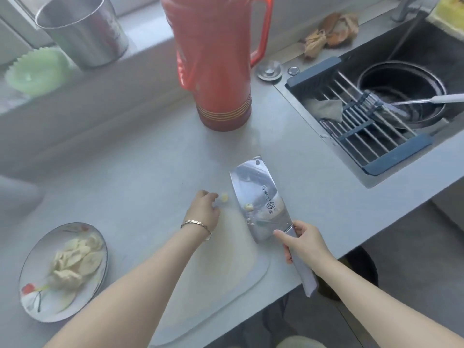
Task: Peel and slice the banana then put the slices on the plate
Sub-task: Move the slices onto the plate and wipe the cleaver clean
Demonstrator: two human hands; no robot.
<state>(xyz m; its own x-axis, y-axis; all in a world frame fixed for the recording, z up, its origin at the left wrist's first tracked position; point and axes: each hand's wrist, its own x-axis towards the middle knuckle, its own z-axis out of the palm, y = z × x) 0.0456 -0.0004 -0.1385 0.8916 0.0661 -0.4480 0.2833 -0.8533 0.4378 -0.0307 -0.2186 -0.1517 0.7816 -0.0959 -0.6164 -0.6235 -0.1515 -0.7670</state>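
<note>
Grips the cleaver [261, 197] by its handle with the right hand [305, 243], fingers curled round it, index finger stretched out along the heel of the blade. Holds the broad blade tilted, flat face up, tip pointing away, over the far right corner of the pale cutting board [226, 285]. Carries a small banana bit [249, 207] stuck to the blade's face, with pale smears just below it. Has the left hand [204, 209] low at the board's far edge, fingers loosely bent and nothing in them, a bracelet [197, 226] at the wrist. Reaches with those fingertips to just beside a little yellow banana piece [224, 197] lying between hand and blade; contact cannot be told. Further left, near the front edge of the grey surface [150, 159]: a round patterned plate [30, 257] heaped with pale banana slices [75, 259], well apart from the board. Beyond the board, upright: a red thermos [216, 61]. On the sill at far left: a metal cup [82, 28] and a fluted green dish [35, 71]. To the right: a dark sink [414, 46] with a blue-ended rack [364, 126] across it and a black pot [399, 89] inside; dry brown husks [331, 31] behind it.
</note>
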